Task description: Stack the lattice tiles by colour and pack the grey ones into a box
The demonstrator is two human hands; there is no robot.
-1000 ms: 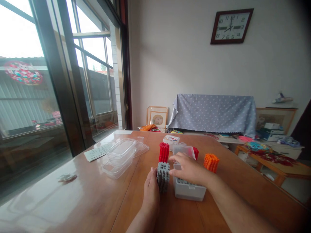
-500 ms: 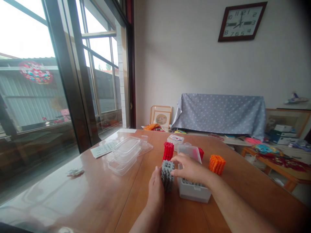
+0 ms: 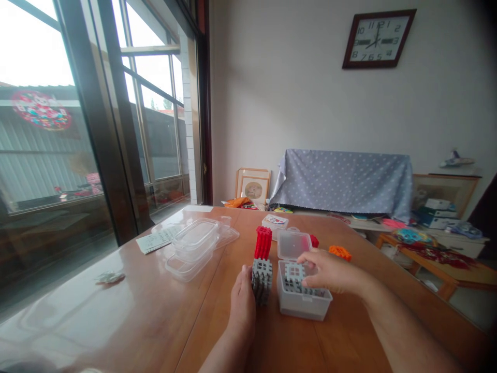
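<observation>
A stack of grey notched plastic building pieces point(image 3: 262, 280) stands on the table, with the top piece showing square holes. Along its left side lies my left hand point(image 3: 244, 298), fingers stretched out and touching the stack. My right hand point(image 3: 330, 272) pinches a grey square building piece point(image 3: 294, 271) between thumb and fingers, over the clear plastic box point(image 3: 305, 308). More grey pieces lie inside this box, and its hinged lid point(image 3: 294, 243) is tipped back. Just behind the grey stack rises a red stack of similar pieces point(image 3: 264, 242).
Orange pieces point(image 3: 340, 253) and other red pieces point(image 3: 315, 241) sit behind my right hand. Clear empty containers point(image 3: 196, 235) and a printed sheet point(image 3: 157, 240) lie to the left. Nearer the left edge is a small plastic packet point(image 3: 110, 278). A small lidded box point(image 3: 275, 221) stands farther back.
My right hand has moved right, from the top of the grey stack to the box, where it now pinches a grey piece. My left hand stays beside the stack. The view has shifted slightly.
</observation>
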